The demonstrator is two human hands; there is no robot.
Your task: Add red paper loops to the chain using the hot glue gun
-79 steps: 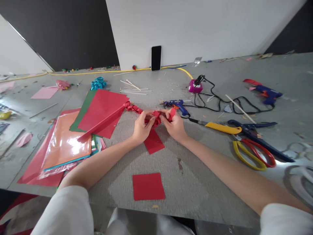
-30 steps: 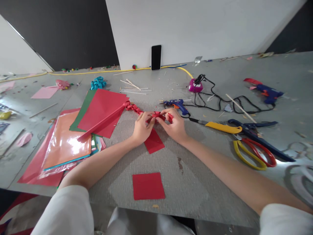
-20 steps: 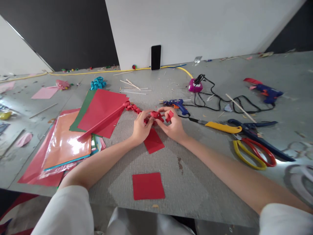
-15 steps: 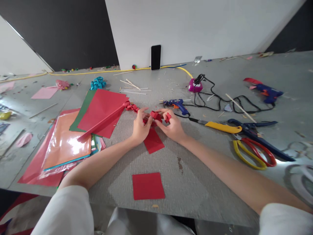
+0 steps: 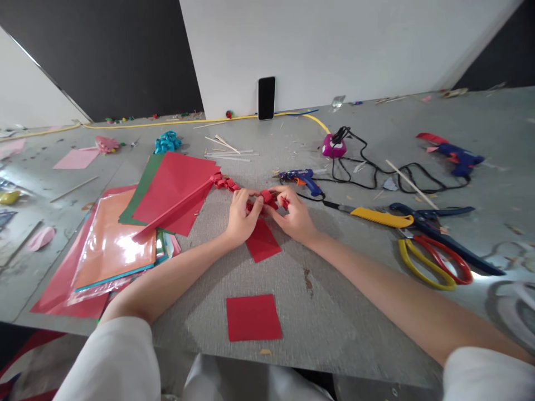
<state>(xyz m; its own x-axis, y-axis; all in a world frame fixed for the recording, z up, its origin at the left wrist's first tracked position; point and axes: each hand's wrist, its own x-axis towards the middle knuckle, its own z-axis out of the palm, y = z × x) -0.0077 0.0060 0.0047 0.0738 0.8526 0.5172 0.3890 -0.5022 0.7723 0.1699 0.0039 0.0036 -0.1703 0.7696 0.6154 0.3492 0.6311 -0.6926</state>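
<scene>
Both hands meet at the middle of the grey table. My left hand and my right hand pinch the near end of a folded red paper chain. The chain runs back to the left toward a stack of red and green paper sheets. A red paper piece lies flat just under my hands. Nearer to me lies a red paper square.
A blue glue gun and a yellow-handled cutter lie right of my hands. Scissors, black cords and a second glue gun lie farther right. An orange plastic sleeve lies left. A phone leans on the wall.
My fingers have kept working the chain's end. The loose red tab held up by my right hand has been folded down and both hands have closed in tighter.
</scene>
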